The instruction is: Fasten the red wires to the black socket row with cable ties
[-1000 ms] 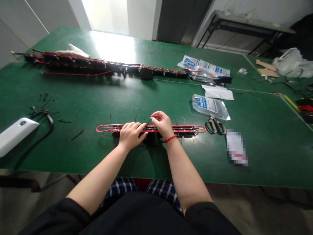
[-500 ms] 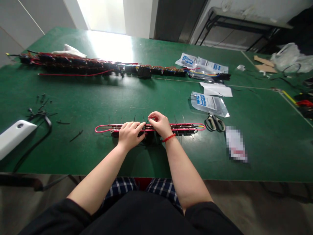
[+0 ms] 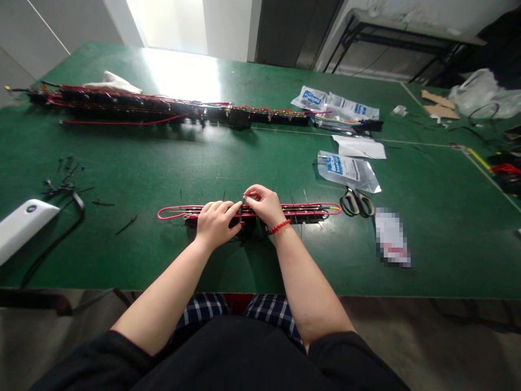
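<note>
A long, narrow black wired assembly [image 3: 307, 219] lies crosswise on the green table in front of me. A red cable [image 3: 171, 213] runs along it and loops out beyond both ends. Several thin black cable ties [image 3: 223, 195] stick up from it. My left hand [image 3: 217, 222] is closed over its middle, fingers on the far side and thumb on the near side. Just to the right, my right hand [image 3: 265, 206] pinches the upper end of a thin black cable tie beside the left fingertips. Both hands cover the assembly's middle part.
Scissors [image 3: 357, 203] lie right of the assembly, near a clear plastic bag [image 3: 349, 171]. A longer wired assembly [image 3: 240, 118] stretches across the back. At left are a white device [image 3: 28, 227], a black strap [image 3: 52, 244] and loose ties [image 3: 127, 225].
My right hand's fingertips have shifted slightly left along with the pinched tie. My left hand keeps its hold, and the assembly stays in place.
</note>
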Tool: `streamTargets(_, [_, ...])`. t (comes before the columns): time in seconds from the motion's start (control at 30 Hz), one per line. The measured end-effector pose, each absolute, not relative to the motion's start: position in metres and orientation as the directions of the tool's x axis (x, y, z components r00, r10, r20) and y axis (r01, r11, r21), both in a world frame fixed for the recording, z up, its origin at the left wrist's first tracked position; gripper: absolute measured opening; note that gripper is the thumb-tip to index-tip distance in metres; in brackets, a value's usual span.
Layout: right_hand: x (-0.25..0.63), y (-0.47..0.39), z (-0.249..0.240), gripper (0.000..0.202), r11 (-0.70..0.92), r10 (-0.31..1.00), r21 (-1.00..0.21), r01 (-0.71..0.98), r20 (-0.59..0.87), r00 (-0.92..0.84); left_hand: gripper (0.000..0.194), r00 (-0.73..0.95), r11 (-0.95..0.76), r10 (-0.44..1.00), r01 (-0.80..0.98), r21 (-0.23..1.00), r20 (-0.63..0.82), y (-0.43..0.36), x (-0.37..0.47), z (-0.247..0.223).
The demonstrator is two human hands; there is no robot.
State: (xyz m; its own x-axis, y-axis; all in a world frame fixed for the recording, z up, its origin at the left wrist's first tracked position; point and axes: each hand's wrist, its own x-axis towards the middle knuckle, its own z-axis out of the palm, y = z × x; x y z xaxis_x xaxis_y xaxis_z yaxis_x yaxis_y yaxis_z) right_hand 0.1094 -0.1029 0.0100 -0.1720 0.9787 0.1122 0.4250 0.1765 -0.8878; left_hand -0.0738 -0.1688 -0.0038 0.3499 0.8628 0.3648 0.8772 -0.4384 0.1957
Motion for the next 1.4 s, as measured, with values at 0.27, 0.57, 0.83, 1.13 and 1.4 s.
streamTargets(0.27, [0.1095,-0.1047,0.0142,0.007,0.196,0.972,-0.891,0.411,0.122,-0.199,0.052,0.357,-0.448,0.855,0.875,0.186,0.377,-0.1678,-0.0744,-0.0052])
streamTargets(0.57, [0.1104,-0.1056,0.0153,0.007,0.207,0.964,-0.903,0.377,0.123,-0.234,0.053,0.343,-0.454,0.832,0.873,0.179,0.435,-0.1662,-0.0748,-0.008])
streamTargets(0.83, [0.1121,-0.1072,0.0177,0.008,0.241,0.936,-0.913,0.329,0.128,-0.328,0.052,0.351,-0.449,0.83,0.882,0.145,0.432,-0.1669,-0.074,-0.0053])
streamTargets(1.13, [0.1142,-0.1077,0.0195,0.01,0.27,0.912,-0.898,0.346,0.123,-0.392,0.046,0.343,-0.434,0.853,0.885,0.169,0.394,-0.1666,-0.0749,-0.0058])
streamTargets(1.4, [0.1122,-0.1063,0.0183,0.009,0.257,0.941,-0.866,0.429,0.123,-0.314,0.043,0.34,-0.435,0.851,0.883,0.175,0.399,-0.1671,-0.0746,-0.0057])
